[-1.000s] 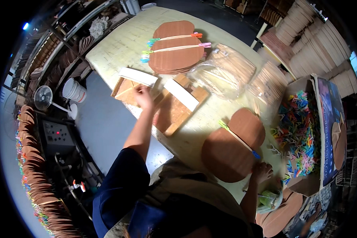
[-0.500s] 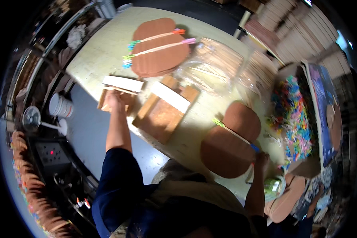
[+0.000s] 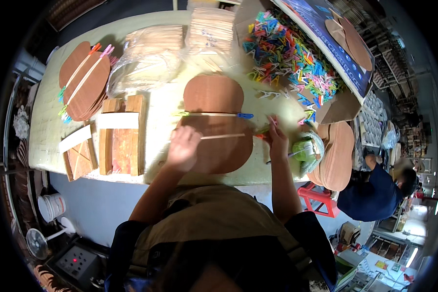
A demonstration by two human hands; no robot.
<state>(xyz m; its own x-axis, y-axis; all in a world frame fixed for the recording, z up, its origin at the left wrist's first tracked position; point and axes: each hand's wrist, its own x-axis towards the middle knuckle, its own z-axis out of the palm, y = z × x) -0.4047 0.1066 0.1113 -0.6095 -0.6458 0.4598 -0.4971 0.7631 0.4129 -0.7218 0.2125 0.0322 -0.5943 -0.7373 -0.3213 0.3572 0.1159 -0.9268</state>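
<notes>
A thin brown guitar-shaped wooden panel (image 3: 214, 95) lies in front of me. Across its waist runs a pale wooden strip (image 3: 214, 114), with a green clothespin (image 3: 182, 114) at its left end and a blue clothespin (image 3: 245, 116) at its right. Over the panel's wider half my left hand (image 3: 184, 146), slightly blurred, has its fingers closed on one end of a second wooden strip (image 3: 224, 136). Just right of the panel, my right hand (image 3: 277, 140) pinches a pink clothespin (image 3: 273, 119); another reddish one shows by its fingers.
Left are two wooden frames (image 3: 135, 136) and a clamped panel stack (image 3: 90, 92). Bagged strips (image 3: 153, 39) lie at the back. A box of colourful clothespins (image 3: 297, 53) stands back right. A green container (image 3: 308, 153) and more panels (image 3: 338, 155) sit right; a person (image 3: 374, 192) is beyond.
My view has swung right. My left hand has left the small wooden frame and now holds a strip over the panel. The right hand now holds a pink clothespin.
</notes>
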